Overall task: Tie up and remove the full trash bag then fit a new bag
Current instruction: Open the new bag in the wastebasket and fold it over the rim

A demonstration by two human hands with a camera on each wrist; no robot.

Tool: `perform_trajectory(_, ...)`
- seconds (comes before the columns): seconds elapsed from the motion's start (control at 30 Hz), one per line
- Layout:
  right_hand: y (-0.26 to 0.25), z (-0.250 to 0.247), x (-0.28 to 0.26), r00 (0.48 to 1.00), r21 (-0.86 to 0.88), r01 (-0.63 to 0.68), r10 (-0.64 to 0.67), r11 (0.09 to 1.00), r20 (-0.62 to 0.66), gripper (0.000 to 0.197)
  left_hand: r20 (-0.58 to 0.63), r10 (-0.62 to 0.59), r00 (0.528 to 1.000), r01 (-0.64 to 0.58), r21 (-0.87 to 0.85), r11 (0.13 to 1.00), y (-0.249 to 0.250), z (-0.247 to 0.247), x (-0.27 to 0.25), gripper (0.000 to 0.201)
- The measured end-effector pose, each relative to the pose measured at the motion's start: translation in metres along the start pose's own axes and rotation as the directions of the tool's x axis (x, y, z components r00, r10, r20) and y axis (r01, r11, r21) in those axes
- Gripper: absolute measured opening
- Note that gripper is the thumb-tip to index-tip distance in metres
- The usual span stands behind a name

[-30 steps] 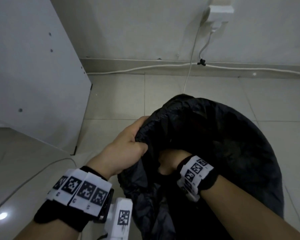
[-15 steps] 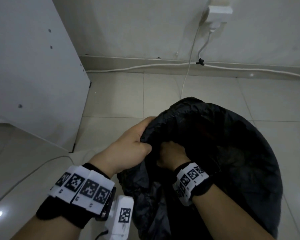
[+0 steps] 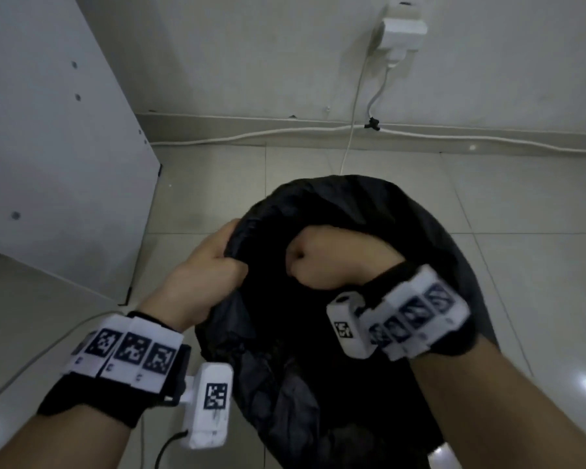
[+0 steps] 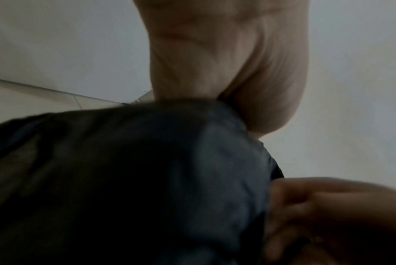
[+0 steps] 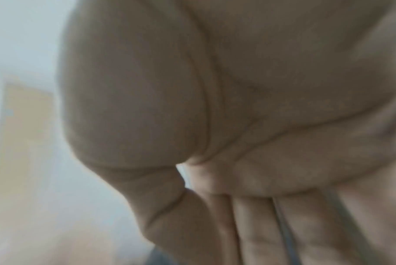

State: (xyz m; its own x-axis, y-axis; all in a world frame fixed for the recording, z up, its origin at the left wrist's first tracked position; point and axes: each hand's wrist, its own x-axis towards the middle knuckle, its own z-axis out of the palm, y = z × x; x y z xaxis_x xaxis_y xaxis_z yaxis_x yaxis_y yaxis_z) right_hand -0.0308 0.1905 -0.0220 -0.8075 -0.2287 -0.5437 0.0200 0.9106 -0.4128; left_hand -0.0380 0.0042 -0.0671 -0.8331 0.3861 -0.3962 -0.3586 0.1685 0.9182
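Inside trash bag (image 3: 369, 211), right hand (image 3: 332, 262) deeper

Left hand (image 3: 206, 265): fingertips are hidden behind a fold of the black trash bag (image 3: 369, 211); the grip is inferred only from bunched plastic.
Right hand (image 3: 332, 262): fingers are concealed inside the bag mouth in the head view; in the right wrist view the palm (image 5: 249, 89) is blurred.
Bag contents: not visible.
Bin: wholly covered by the bag.
Bag bottom: cut off by the lower edge.
Left wrist view: a blurred hand (image 4: 328, 215) is seen at lower right.
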Motion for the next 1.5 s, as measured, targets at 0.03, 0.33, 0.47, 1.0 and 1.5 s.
perform_trajectory(0.03,-0.005,-0.022,-0.014,0.995,0.06,0.043,-0.038,0.997,-0.088,0.019,-0.02,-0.012,1.0,0.011,-0.024,1.0,0.0,-0.007,0.001,0.08)
perform_trajectory(0.33,0.112,-0.081,-0.044,0.945,0.411,0.03,0.109,0.911,-0.309,0.016,-0.319,-0.119,0.94,0.107,-0.057,0.993,-0.013,-0.067,-0.002,0.07)
perform_trajectory(0.47,0.133,-0.061,-0.037,0.876,0.745,0.229,0.201,0.626,-0.438,0.054,-0.473,-0.184,0.862,0.144,-0.12,0.982,-0.021,-0.085,-0.002,0.055)
perform_trajectory(1.0,0.108,0.027,0.033,0.875,0.972,0.198,0.425,0.124,-0.233,0.052,-0.461,-0.237,0.855,0.18,-0.164,0.97,-0.017,-0.066,0.027,0.088)
perform_trajectory(1.5,0.093,0.101,-0.02,0.658,0.971,0.198,0.716,0.132,-0.231,0.032,-0.456,-0.022,0.89,0.03,0.01,0.999,-0.025,-0.054,0.017,0.05)
